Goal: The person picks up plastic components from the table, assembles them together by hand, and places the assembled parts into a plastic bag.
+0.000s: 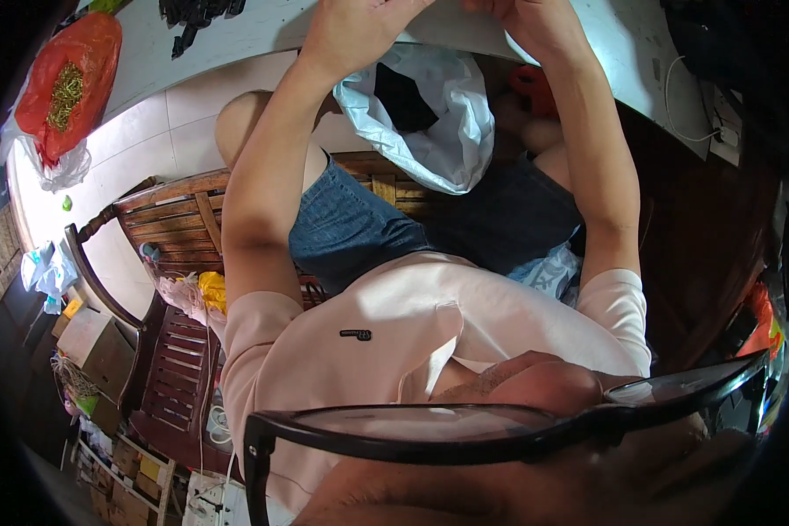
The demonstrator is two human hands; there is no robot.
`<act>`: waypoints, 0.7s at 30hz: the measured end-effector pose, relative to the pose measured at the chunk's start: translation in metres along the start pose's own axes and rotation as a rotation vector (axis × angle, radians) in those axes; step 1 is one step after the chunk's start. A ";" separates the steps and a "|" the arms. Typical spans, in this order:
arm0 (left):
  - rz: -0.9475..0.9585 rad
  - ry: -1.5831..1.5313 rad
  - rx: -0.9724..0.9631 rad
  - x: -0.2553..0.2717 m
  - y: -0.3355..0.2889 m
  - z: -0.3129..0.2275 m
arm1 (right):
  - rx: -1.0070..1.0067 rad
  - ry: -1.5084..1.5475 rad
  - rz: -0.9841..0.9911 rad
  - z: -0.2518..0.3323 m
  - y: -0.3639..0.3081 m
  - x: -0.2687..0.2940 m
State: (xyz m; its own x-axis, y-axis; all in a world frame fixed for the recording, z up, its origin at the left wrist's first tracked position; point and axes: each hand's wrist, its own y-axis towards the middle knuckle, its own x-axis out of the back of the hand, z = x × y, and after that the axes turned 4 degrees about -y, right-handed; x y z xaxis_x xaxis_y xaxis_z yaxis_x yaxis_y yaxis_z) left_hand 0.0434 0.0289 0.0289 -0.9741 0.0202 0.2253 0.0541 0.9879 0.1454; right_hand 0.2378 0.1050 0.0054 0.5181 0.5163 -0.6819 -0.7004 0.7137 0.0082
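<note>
Left hand (364, 24) and right hand (536, 24) are apparently working above the table (622, 61); I cannot tell their grip; steadiness seems needed next.

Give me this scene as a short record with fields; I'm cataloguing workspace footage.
left hand: over the table, fingers partly cut off by the top edge
right hand: across from it, also cut off
held: cannot tell; fingertips out of view
between forearms: open white bag, something dark inside
table, left part: black parts in a pile
far left: red bag, open, small yellowish pieces in it
seating: slatted wooden bench
</note>
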 end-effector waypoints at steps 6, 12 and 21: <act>-0.012 0.199 -0.034 0.004 -0.003 0.002 | -0.054 -0.444 -0.369 0.009 -0.004 -0.022; -0.159 0.148 -0.216 0.003 -0.005 0.004 | -0.031 -0.422 -0.254 0.013 -0.007 -0.022; -0.227 0.257 -0.388 0.003 -0.003 0.008 | -0.061 -0.468 -0.212 0.011 -0.008 -0.024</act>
State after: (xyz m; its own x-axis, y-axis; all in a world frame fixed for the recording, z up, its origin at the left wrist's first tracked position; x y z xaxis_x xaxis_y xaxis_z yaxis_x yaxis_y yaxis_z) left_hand 0.0382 0.0277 0.0215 -0.8879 -0.2746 0.3690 -0.0274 0.8324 0.5535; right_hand 0.2363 0.0927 0.0295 0.8064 0.5295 -0.2634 -0.5760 0.8041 -0.1471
